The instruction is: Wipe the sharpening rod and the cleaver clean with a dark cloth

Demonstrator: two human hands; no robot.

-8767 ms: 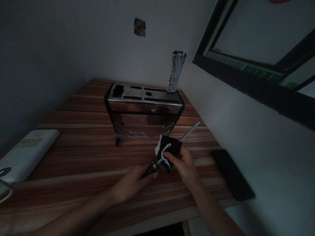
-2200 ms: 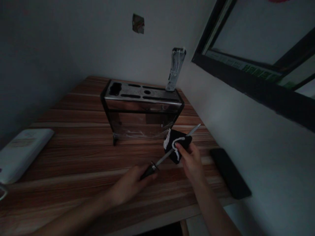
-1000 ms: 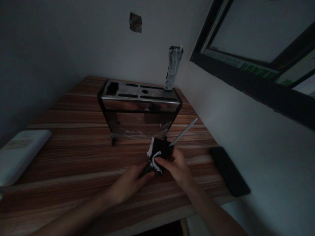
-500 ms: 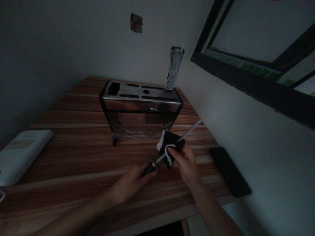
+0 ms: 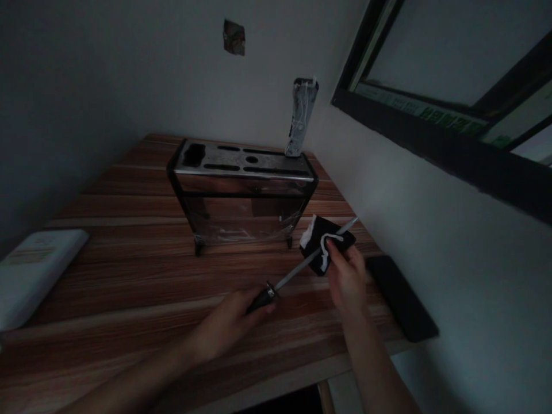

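My left hand [image 5: 236,316] is closed around the black handle of a honing steel [image 5: 296,275], whose thin grey rod points up and to the right. Farther along the rod, my right hand [image 5: 348,276] pinches a black cloth with white edging [image 5: 317,244], folded around the rod close to its tip. The tip sticks out past the cloth. Behind both hands stands a knife block [image 5: 244,185] with a slotted metal top and clear sides. A knife with a grey, plastic-wrapped handle [image 5: 302,118] rises from its right end.
A black phone [image 5: 402,298] lies at the right edge of the wood-grain table [image 5: 142,293], beside the wall. On the left is a white, rounded flat box [image 5: 41,267]. A dark window frame [image 5: 431,141] juts out at upper right.
My right hand and the cloth have slid along the rod toward its tip, away from the handle. The left hand keeps its grip in about the same place.
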